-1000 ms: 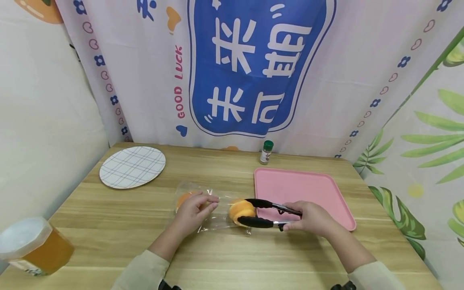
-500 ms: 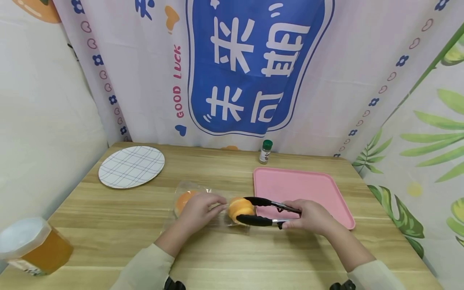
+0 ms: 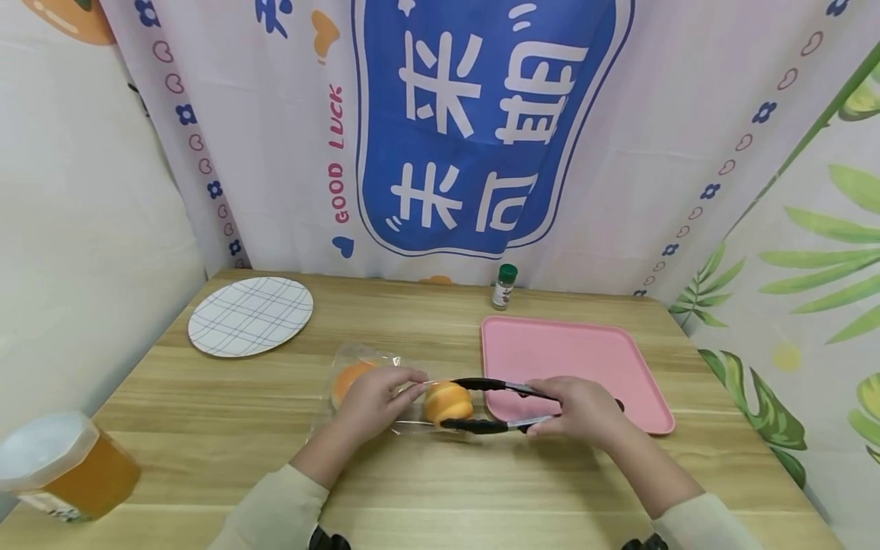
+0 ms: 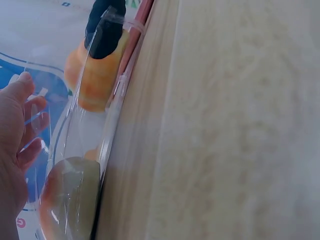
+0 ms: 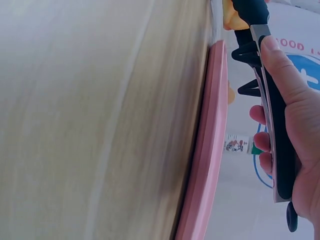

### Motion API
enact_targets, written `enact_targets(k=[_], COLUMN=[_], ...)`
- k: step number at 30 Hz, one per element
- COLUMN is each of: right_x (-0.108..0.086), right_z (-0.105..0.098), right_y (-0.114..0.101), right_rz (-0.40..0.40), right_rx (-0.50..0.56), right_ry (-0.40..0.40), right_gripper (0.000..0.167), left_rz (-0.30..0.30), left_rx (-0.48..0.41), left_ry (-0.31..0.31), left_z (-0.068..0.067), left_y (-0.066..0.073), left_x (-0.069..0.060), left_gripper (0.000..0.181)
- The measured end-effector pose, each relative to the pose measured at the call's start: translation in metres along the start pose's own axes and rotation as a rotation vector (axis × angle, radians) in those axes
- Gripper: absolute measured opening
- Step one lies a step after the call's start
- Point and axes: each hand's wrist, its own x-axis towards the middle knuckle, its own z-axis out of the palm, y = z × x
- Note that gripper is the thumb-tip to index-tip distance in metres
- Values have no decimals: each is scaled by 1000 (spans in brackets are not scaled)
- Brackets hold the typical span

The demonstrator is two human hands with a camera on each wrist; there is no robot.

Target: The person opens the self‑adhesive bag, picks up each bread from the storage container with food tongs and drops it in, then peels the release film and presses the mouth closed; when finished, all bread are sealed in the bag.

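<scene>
My right hand (image 3: 579, 410) grips black-and-silver tongs (image 3: 484, 425), whose black tips lie on either side of an orange-yellow bread roll (image 3: 448, 403) at the clear bag (image 3: 411, 418). The right wrist view shows the thumb and fingers round the tong handles (image 5: 274, 120). My left hand (image 3: 374, 405) pinches the upper edge of the bag between thumb and fingers. A second round bread piece (image 3: 349, 380) lies in the bag, partly behind that hand; the left wrist view shows it (image 4: 72, 197) through the plastic, below the roll (image 4: 97, 80).
A pink tray (image 3: 571, 355) lies right of the bag, under the right hand and tongs. Behind it stands a green-capped shaker (image 3: 505, 287). A checked plate (image 3: 250, 317) is at the back left, a tub with orange contents (image 3: 89, 473) at the front left.
The left hand has moved right and the bag edge with it. The right hand, the tongs and the roll between their tips have shifted slightly left.
</scene>
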Motion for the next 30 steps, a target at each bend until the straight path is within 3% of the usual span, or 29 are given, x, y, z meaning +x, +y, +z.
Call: enact_targets(k=[9, 15, 21, 30], right_x=[4, 5, 0, -2], right_z=[5, 11, 21, 31], right_y=[-17, -35, -59, -85], right_rz=[34, 163, 267, 288], right_rx=[57, 110, 145, 85], right_ry=[-17, -22, 34, 106], right_gripper=[74, 76, 73, 75], left_rz=[-14, -7, 3, -2], left_rx=[-15, -16, -10, -11], left_ry=[1, 5, 11, 22], left_z=[0, 1, 2, 5], left_y=[2, 2, 2, 2], left_x=[0, 0, 0, -1], left_gripper=[14, 14, 14, 13])
